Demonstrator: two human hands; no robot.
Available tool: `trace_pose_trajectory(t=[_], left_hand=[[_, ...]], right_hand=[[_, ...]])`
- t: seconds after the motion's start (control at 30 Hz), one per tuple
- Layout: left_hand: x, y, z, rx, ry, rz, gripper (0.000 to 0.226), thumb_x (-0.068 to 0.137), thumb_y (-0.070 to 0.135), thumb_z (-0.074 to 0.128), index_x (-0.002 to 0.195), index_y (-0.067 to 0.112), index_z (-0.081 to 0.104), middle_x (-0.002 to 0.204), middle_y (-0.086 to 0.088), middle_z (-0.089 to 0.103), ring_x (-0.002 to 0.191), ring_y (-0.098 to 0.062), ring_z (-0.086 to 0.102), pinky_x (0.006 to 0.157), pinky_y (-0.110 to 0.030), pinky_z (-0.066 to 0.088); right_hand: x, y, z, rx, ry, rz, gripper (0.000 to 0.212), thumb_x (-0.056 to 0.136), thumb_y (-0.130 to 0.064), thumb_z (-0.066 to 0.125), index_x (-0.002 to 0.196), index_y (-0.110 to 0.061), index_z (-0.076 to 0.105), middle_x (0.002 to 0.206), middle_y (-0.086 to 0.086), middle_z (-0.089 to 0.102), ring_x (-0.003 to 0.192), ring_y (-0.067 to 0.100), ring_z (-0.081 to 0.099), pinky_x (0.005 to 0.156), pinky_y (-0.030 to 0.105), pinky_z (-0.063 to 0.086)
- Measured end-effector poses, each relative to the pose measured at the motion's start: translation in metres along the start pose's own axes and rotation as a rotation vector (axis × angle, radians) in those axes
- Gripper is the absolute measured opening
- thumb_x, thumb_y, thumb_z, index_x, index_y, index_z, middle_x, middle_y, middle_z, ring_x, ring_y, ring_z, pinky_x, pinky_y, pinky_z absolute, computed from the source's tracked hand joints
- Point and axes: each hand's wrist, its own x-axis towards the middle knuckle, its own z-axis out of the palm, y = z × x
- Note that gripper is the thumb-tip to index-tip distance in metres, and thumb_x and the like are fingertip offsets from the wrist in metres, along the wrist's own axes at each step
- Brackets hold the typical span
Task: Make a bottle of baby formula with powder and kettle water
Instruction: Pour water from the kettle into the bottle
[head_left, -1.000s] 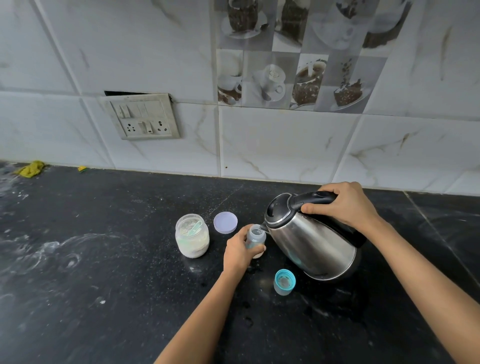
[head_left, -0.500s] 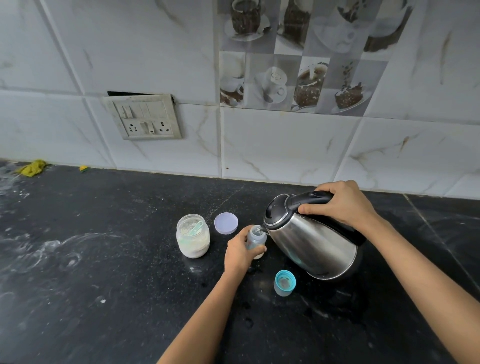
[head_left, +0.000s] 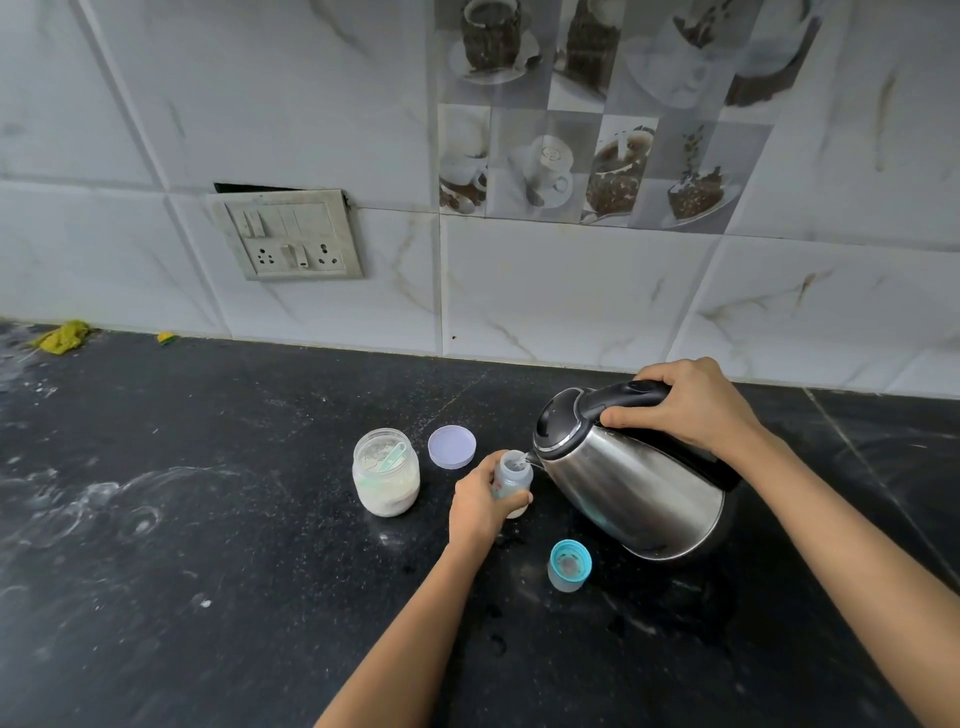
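The small clear baby bottle (head_left: 511, 480) stands upright on the black tabletop (head_left: 208, 545), near the middle of the view, its mouth open and uncapped. The left hand (head_left: 480, 506) grips it from the left side, the fingers (head_left: 485, 461) curled round the far side of the body and the thumb across the near side low down. The steel kettle (head_left: 639, 488) is tipped to the left with its spout right at the bottle's mouth; whether the spout touches the rim cannot be told. The right hand (head_left: 691, 405) holds the kettle by its black handle, fingers wrapped over the top and the thumb pressed along the near side. The kettle's base is lifted off the tabletop on the left. Just in front of the kettle and to the right of the left wrist stands a teal bottle cap (head_left: 570, 565). To the left of the bottle sits an open powder jar (head_left: 386, 475) with a pale green scoop (head_left: 392, 457) lying inside it, and a lilac lid (head_left: 452, 447) lies flat between the jar and the kettle, behind the bottle. The tabletop shows whitish smears on its left part. Behind it rises a pale marble-patterned tiled wall (head_left: 571, 291) with a socket panel (head_left: 288, 236) and a tile printed with cups and cakes. A yellow cloth (head_left: 62, 336) lies at the far left edge against the wall.
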Motion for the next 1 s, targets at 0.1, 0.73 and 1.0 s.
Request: trace_pose_trajectory(t=[0.1,0.73,1.0], left_hand=[[0.0,0.001,0.0,0.012,0.0,-0.002,0.061,0.066,0.023,0.083,0.118,0.039,0.056,0.11,0.017,0.065,0.102,-0.003,0.06,0.095,-0.036,0.049],[-0.002,0.001,0.0,0.01,0.013,0.02,0.058,0.066,0.022,0.082,0.116,0.038,0.057,0.108,0.017,0.065,0.101,-0.003,0.06,0.093,-0.036,0.05],[-0.002,0.002,0.0,0.009,0.02,0.01,0.058,0.065,0.023,0.082,0.114,0.042,0.057,0.107,0.018,0.065,0.099,-0.003,0.06,0.093,-0.037,0.05]], right_hand=[[0.0,-0.002,-0.002,-0.01,-0.002,-0.004,0.04,0.058,-0.065,0.08,0.07,-0.027,0.071,0.061,-0.003,0.067,0.068,0.017,0.062,0.062,0.04,0.05],[0.002,-0.001,-0.012,-0.043,-0.02,-0.001,0.053,0.051,-0.075,0.074,0.069,-0.026,0.071,0.062,-0.003,0.066,0.066,0.016,0.062,0.064,0.043,0.053],[0.004,-0.003,-0.015,-0.041,-0.021,-0.031,0.051,0.05,-0.076,0.072,0.069,-0.029,0.071,0.062,-0.006,0.065,0.068,0.014,0.062,0.067,0.044,0.054]])
